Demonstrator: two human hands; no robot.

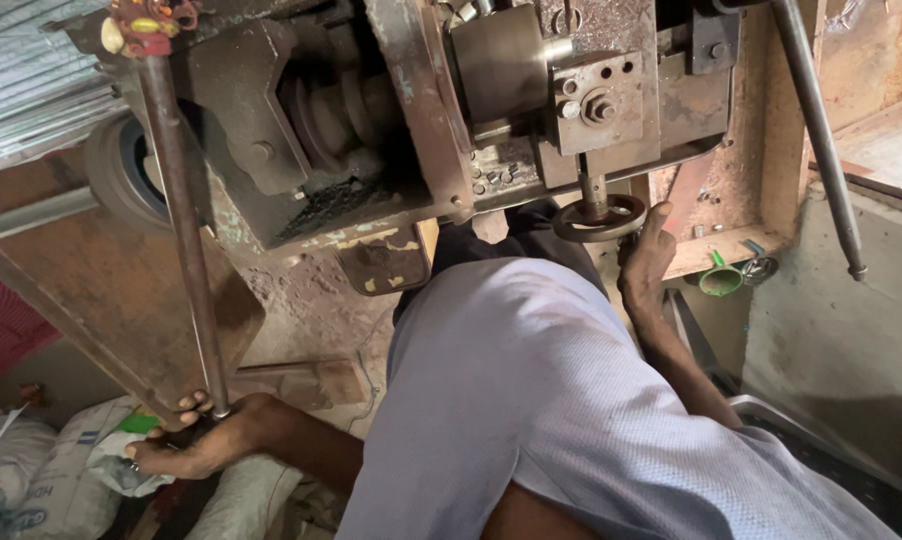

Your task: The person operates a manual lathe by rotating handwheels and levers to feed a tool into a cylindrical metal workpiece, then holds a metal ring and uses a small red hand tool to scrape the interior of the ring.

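Gripping the lower end of a long metal rod [186,240], the left hand [196,445] was closed around it beside a rag [121,462]; the right hand [649,262] rested fingers against a small handwheel [599,218] on the rusty machine [421,110]. A greasy rod could slip; fingers near the wheel might get pinched.

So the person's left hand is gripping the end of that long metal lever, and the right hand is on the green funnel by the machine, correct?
Not quite. The head view shows the right hand at the small round handwheel under the machine, thumb up against its rim; the green funnel lies apart to the side, untouched. The left hand does grip the end of the long metal lever.
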